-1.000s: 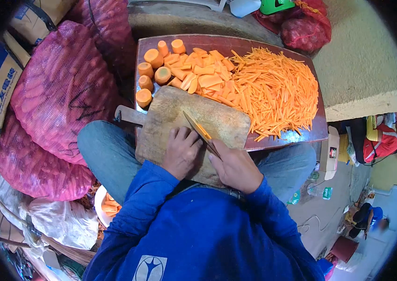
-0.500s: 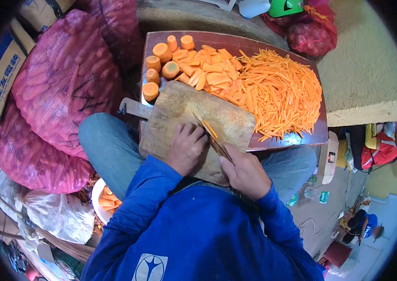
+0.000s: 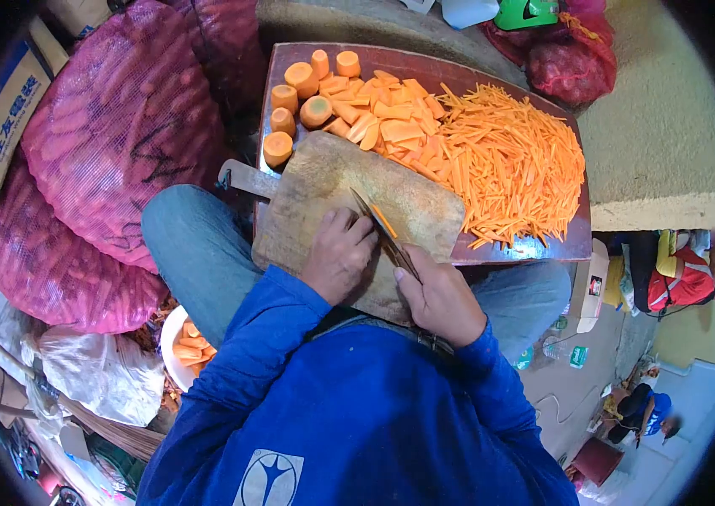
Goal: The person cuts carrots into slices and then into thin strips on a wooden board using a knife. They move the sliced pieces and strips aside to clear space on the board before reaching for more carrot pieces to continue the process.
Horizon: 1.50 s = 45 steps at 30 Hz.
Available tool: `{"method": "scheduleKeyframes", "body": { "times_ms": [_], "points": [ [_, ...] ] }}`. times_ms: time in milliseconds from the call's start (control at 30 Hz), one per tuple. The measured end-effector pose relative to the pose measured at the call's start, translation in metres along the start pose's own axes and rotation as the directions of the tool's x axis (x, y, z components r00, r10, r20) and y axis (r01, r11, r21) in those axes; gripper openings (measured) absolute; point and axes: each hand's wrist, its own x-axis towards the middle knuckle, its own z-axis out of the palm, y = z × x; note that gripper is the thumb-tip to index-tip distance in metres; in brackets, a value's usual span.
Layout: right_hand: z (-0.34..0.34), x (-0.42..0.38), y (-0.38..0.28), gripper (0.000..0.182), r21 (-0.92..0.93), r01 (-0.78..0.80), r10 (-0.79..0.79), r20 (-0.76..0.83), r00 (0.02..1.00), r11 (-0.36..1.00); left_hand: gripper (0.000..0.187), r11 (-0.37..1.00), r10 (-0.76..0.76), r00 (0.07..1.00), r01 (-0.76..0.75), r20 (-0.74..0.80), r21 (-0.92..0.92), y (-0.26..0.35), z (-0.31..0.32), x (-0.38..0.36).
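Observation:
My right hand (image 3: 443, 297) grips a knife (image 3: 377, 221) by its handle, the blade pointing up and left over a wooden cutting board (image 3: 315, 190). Curled on the board beside the blade, my left hand (image 3: 340, 255) has its fingers bent in. Whatever lies under those fingertips is hidden. A thin carrot strip (image 3: 384, 221) rests along the right side of the blade. Beyond the board are a pile of carrot strips (image 3: 522, 169), flat carrot slices (image 3: 391, 114) and several upright carrot chunks (image 3: 301, 79).
The board lies over a dark red tabletop (image 3: 492, 80) and my lap. Mesh sacks of carrots (image 3: 125, 135) stand at left, above a white bowl (image 3: 173, 337) of carrot pieces. A red mesh bag (image 3: 572, 72) sits at upper right. Another person (image 3: 648, 411) is at far right.
The view has shifted slightly. Both hands stay at nearly the same place on the board, and the strip beside the blade lies a little differently.

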Motion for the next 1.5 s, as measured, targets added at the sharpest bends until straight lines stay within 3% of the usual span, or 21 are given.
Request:
{"method": "scheduleKeyframes", "body": {
  "times_ms": [67, 133, 267, 367, 433, 467, 533, 600, 667, 767, 867, 933, 1033, 1133, 1200, 1267, 1333, 1400, 1467, 1500],
  "points": [
    [-0.001, 0.002, -0.002, 0.034, 0.0, -0.006, 0.006, -0.003, 1.0, 1.0, 0.033, 1.0, 0.011, 1.0, -0.011, -0.019, -0.001, -0.001, 0.003, 0.001],
    [0.003, 0.0, -0.005, 0.035, -0.102, -0.025, 0.027, 0.022, 0.999, 0.994, 0.019, 1.0, -0.026, 0.999, 0.026, -0.025, 0.002, 0.002, 0.008, -0.002],
    [0.011, 0.009, -0.004, 0.029, -0.101, -0.03, 0.03, -0.002, 1.0, 0.994, 0.019, 1.0, -0.012, 0.999, 0.011, -0.033, -0.015, 0.002, 0.004, 0.0],
    [0.012, 0.015, 0.0, 0.025, -0.034, 0.047, -0.049, -0.07, 0.996, 0.998, 0.018, 1.0, -0.028, 0.999, 0.028, -0.037, 0.0, 0.002, 0.003, 0.0],
    [0.004, 0.009, -0.001, 0.03, 0.209, 0.056, -0.019, -0.175, 0.984, 0.976, 0.016, 0.997, -0.043, 0.993, 0.036, -0.106, -0.069, -0.001, 0.005, 0.0],
    [-0.003, 0.007, -0.003, 0.03, 0.21, 0.063, -0.027, -0.168, 0.985, 0.976, 0.016, 0.997, -0.051, 0.993, 0.044, -0.11, -0.063, -0.002, 0.005, -0.001],
    [-0.018, 0.0, -0.013, 0.028, 0.248, -0.09, 0.122, -0.114, 0.986, 0.964, 0.016, 0.965, -0.196, 0.958, 0.151, -0.208, -0.215, -0.002, 0.003, -0.001],
    [-0.014, -0.007, -0.006, 0.027, 0.223, -0.092, 0.117, -0.102, 0.988, 0.97, 0.013, 0.936, -0.28, 0.923, 0.201, -0.265, -0.29, -0.002, 0.0, 0.001],
    [-0.005, -0.014, 0.001, 0.02, 0.243, 0.021, 0.003, -0.098, 0.995, 0.97, 0.01, 0.899, -0.362, 0.877, 0.239, -0.316, -0.368, -0.004, -0.001, 0.003],
    [-0.006, -0.015, 0.002, 0.024, 0.258, -0.027, 0.034, -0.025, 0.999, 0.966, 0.008, 0.826, -0.493, 0.811, 0.322, -0.315, -0.462, -0.006, 0.001, 0.003],
    [-0.018, -0.015, 0.026, 0.027, 0.203, -0.049, 0.052, -0.009, 0.999, 0.978, 0.01, 0.904, -0.383, 0.881, 0.295, -0.277, -0.31, -0.009, -0.002, 0.003],
    [-0.032, -0.015, 0.045, 0.028, 0.119, -0.032, 0.053, -0.178, 0.983, 0.992, 0.011, 0.928, -0.337, 0.904, 0.272, -0.262, -0.254, -0.009, -0.002, 0.002],
    [-0.065, -0.012, 0.067, 0.028, -0.071, -0.131, 0.101, -0.328, 0.939, 0.989, 0.012, 0.954, -0.279, 0.933, 0.241, -0.227, -0.179, -0.01, -0.002, 0.003],
    [-0.09, -0.013, 0.069, 0.03, -0.094, -0.201, 0.141, -0.44, 0.887, 0.975, 0.012, 0.963, -0.253, 0.945, 0.225, -0.206, -0.148, -0.01, -0.001, 0.004],
    [-0.095, -0.015, 0.071, 0.032, -0.057, -0.275, 0.221, -0.451, 0.865, 0.96, 0.013, 0.969, -0.232, 0.952, 0.209, -0.201, -0.131, -0.009, -0.002, 0.004],
    [-0.088, -0.016, 0.083, 0.033, 0.02, -0.096, 0.089, -0.598, 0.797, 0.995, 0.018, 0.952, -0.296, 0.943, 0.278, -0.151, -0.128, -0.006, -0.004, 0.008],
    [-0.078, -0.012, 0.087, 0.033, 0.152, -0.07, 0.146, -0.58, 0.802, 0.986, 0.02, 0.954, -0.288, 0.948, 0.271, -0.136, -0.131, -0.008, -0.003, 0.013],
    [-0.062, -0.009, 0.094, 0.033, 0.382, -0.114, 0.291, -0.447, 0.846, 0.917, 0.022, 0.955, -0.281, 0.953, 0.267, -0.114, -0.127, -0.011, -0.005, 0.02],
    [-0.052, -0.01, 0.092, 0.033, 0.449, -0.07, 0.281, -0.423, 0.861, 0.891, 0.021, 0.973, -0.202, 0.978, 0.195, -0.053, -0.121, -0.018, -0.007, 0.034],
    [-0.046, -0.01, 0.094, 0.032, 0.605, -0.028, 0.311, -0.368, 0.876, 0.796, 0.021, 0.976, -0.197, 0.979, 0.191, -0.043, -0.108, -0.02, -0.008, 0.046]
  ]
}}
